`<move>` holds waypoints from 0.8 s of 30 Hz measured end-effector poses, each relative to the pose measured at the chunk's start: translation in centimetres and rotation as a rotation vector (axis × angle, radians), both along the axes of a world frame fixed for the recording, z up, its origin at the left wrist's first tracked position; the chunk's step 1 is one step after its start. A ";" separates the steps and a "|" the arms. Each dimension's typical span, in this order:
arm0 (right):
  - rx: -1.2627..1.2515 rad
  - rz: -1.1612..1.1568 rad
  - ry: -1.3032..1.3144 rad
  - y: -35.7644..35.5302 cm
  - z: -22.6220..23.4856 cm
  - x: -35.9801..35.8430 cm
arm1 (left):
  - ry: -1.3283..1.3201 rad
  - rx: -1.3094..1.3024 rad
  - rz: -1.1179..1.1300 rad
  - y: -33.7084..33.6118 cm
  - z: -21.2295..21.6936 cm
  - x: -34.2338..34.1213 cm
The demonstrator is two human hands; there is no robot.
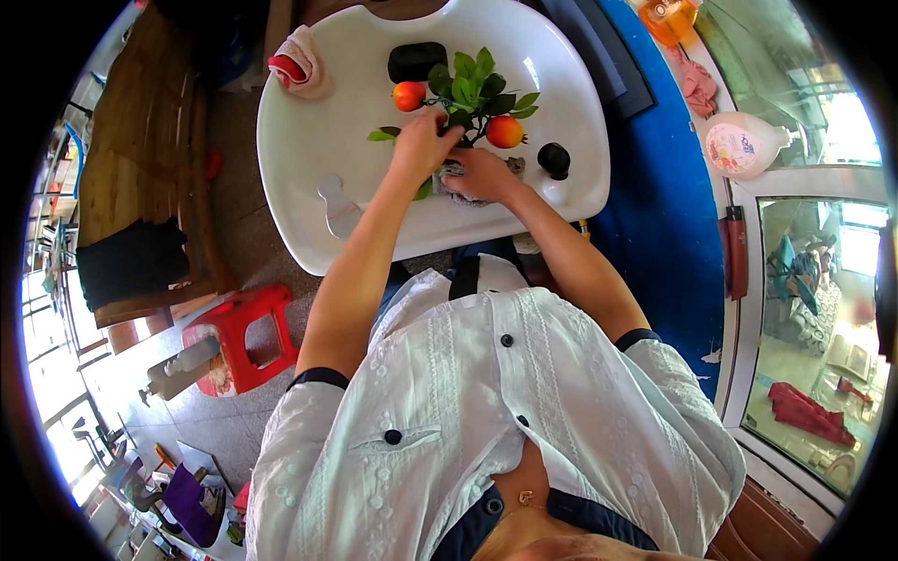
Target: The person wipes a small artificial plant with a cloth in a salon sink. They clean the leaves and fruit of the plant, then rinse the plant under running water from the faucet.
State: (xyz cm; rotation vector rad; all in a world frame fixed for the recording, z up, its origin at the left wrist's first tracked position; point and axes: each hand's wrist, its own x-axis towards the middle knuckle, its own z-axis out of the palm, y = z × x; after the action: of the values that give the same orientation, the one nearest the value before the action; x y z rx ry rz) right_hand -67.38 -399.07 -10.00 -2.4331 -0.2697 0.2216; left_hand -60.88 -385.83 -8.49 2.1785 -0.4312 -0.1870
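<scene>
A leafy branch, apparently artificial, with orange-red pomegranates lies over the white basin in front of me. My left hand closes around its lower stems and leaves, with the fingertips partly hidden. Close beside it, my right hand is closed on a crumpled grey cloth, pressed near the base of the branch. What exactly the cloth covers there is hidden. To the right of that hand, a small black object sits by a white rounded piece.
A black oval pad lies at the basin's far side. On its left rim hangs a pink towel. A red stool bearing a spray bottle stands lower left. At right, a pump bottle rests on the window ledge.
</scene>
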 end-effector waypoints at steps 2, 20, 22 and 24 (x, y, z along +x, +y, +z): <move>-0.087 0.012 -0.026 0.2 -0.6 -0.1 | 0.046 0.011 -0.069 -1.6 -1.8 1.1; 0.577 -0.354 -0.271 -3.1 4.5 -2.9 | 0.760 -0.874 0.014 -3.3 -5.7 0.7; 0.353 -0.339 -0.617 -2.8 5.8 -1.4 | 0.714 -0.958 0.028 -3.5 -6.2 0.3; 0.094 -0.269 -0.529 -1.4 4.4 -0.7 | 0.601 -0.902 0.012 -3.3 -6.5 0.0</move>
State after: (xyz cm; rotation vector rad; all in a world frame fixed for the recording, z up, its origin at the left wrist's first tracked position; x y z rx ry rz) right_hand -68.07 -400.49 -5.57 -2.3627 -0.1722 -0.5477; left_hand -60.83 -389.10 -14.97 1.1603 -0.1067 -0.5106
